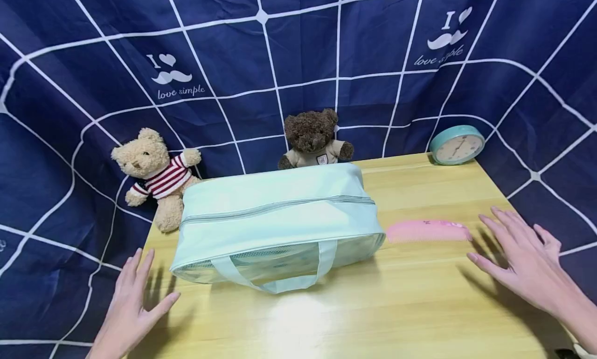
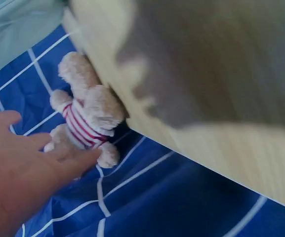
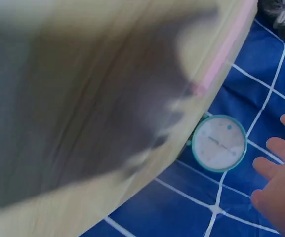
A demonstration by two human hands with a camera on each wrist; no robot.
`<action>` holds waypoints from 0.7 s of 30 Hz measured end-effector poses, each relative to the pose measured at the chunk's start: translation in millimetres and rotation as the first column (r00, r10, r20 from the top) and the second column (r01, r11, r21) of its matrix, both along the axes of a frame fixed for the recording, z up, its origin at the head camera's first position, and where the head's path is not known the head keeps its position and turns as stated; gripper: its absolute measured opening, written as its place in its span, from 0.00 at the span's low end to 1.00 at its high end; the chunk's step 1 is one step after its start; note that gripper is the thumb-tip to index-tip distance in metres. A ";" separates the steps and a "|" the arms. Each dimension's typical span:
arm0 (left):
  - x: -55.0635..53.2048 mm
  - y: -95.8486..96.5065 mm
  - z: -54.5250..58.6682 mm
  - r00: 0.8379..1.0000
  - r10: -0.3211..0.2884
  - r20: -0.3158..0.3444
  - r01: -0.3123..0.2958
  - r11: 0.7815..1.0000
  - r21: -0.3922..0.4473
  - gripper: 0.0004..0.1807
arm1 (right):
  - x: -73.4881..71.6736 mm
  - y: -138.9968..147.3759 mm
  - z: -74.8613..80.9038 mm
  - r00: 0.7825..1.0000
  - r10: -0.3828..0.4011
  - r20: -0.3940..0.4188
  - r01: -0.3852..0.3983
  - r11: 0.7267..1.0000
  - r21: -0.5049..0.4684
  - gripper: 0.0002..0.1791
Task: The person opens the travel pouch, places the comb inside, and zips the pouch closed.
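Observation:
A pale mint zippered bag (image 1: pixel 280 203) with clear sides and a carry strap lies across the middle of the table, its zip along the top. To its right is a pink comb (image 1: pixel 428 231), teeth toward the front. My left hand (image 1: pixel 132 302) hovers near the table's left edge with fingers spread, beside the bag's near left corner and holding nothing. On the other side my right hand (image 1: pixel 527 260) is held over the table's right edge, close to the comb, fingers extended and apart from it. In the left wrist view the left hand (image 2: pixel 28 173) appears before the tan teddy bear (image 2: pixel 85 116).
The tan bear in a striped shirt (image 1: pixel 165 177) sits at the back left corner. Behind the bag is a dark brown bear (image 1: pixel 313 136). A teal round clock (image 1: pixel 457 145) stands at the back right. Navy checked cloth (image 1: pixel 298 53) surrounds the wooden table (image 1: pixel 420 307).

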State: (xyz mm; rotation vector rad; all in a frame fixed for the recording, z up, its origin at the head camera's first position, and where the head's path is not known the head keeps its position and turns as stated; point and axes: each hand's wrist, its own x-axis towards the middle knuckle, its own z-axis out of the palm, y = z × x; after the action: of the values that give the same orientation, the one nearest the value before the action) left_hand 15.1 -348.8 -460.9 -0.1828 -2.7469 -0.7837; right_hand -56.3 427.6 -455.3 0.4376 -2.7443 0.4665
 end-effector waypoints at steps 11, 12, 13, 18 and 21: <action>-11.6 35.9 27.8 0.873 -0.252 -0.419 0.484 0.564 0.669 0.36 | -13.0 -57.9 3.9 0.994 0.041 0.099 -0.005 0.941 -0.337 0.33; -12.5 40.8 29.5 0.859 -0.251 -0.446 0.509 0.507 0.696 0.33 | -14.2 -65.8 5.5 0.991 0.057 0.120 -0.007 0.924 -0.383 0.31; -13.4 45.8 31.3 0.847 -0.248 -0.470 0.530 0.456 0.715 0.31 | -15.4 -73.6 6.9 0.987 0.077 0.138 -0.011 0.905 -0.425 0.29; -17.2 66.0 40.7 0.801 -0.223 -0.555 0.598 0.288 0.748 0.25 | -26.3 -113.4 10.9 0.949 0.259 0.181 -0.095 0.780 -0.619 0.23; -18.9 74.0 43.4 0.782 -0.197 -0.592 0.623 0.227 0.748 0.22 | -34.7 -135.1 11.5 0.919 0.342 0.196 -0.099 0.681 -0.725 0.19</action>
State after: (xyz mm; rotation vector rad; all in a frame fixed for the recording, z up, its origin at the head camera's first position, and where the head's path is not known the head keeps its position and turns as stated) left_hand -3.8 -274.9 -417.5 -0.7575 -1.4347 -2.0805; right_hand -91.0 292.5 -443.8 0.5195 -2.5054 1.7170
